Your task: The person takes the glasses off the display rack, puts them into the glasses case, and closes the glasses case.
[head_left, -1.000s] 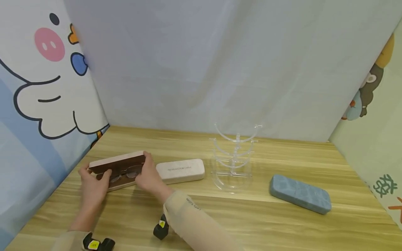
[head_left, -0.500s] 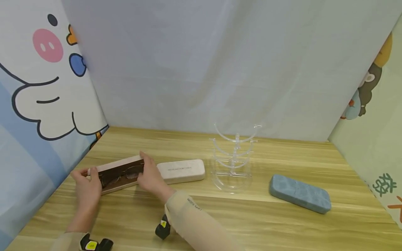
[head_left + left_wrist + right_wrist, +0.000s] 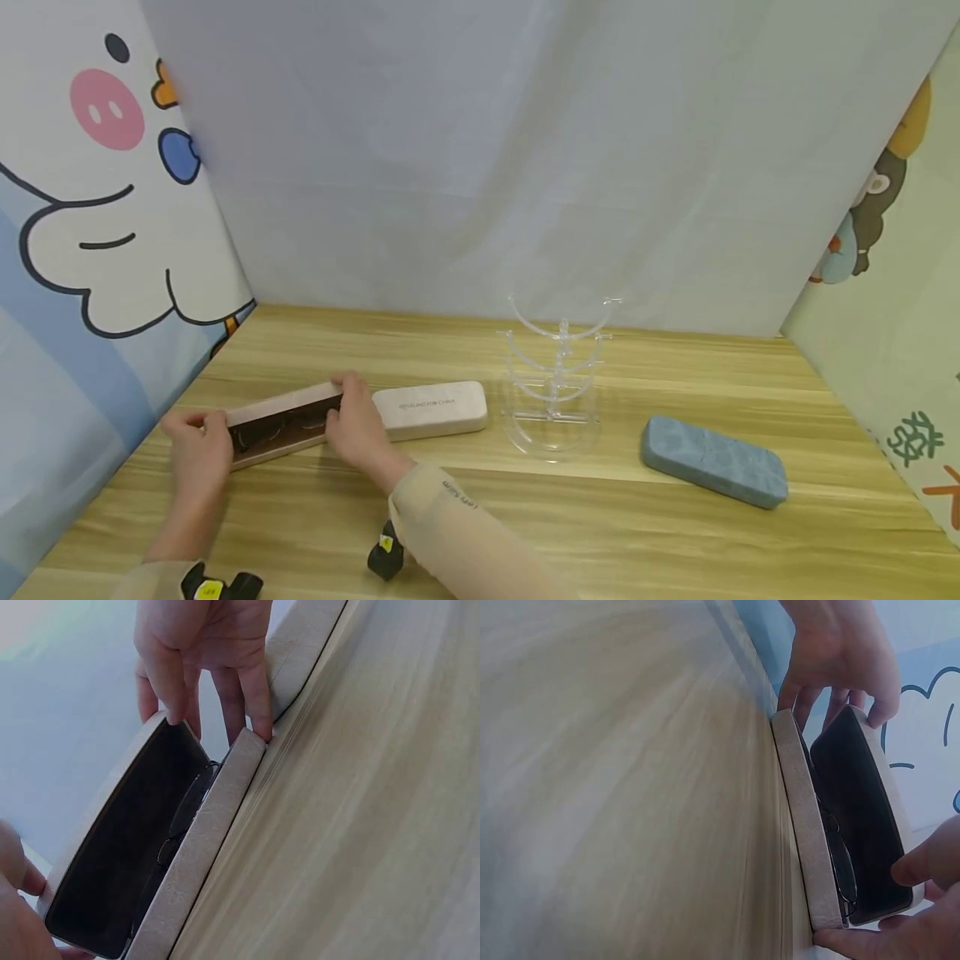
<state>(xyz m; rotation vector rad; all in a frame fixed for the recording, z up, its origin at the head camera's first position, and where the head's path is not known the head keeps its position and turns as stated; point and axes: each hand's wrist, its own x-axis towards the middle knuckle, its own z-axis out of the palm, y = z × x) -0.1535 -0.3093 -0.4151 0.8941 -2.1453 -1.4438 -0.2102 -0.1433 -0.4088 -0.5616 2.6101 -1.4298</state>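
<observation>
The glasses case [image 3: 281, 421] lies partly open on the worktop [image 3: 525, 517], glasses [image 3: 184, 817] inside. The left hand [image 3: 197, 446] pinches its left end, the right hand [image 3: 356, 427] its right end. Just right lies a closed beige case [image 3: 429, 408], beyond it a clear stand [image 3: 555, 375].

Bright, even light, soft shadows — both wrist views blurred, table smeared.

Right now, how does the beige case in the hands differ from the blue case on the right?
The beige hard-shell glasses case is partly open with dark-framed glasses inside; the blue textured glasses case is closed. The beige one is held at both ends by the left hand and right hand; the blue one lies untouched. Both rest on the wooden table.
</observation>
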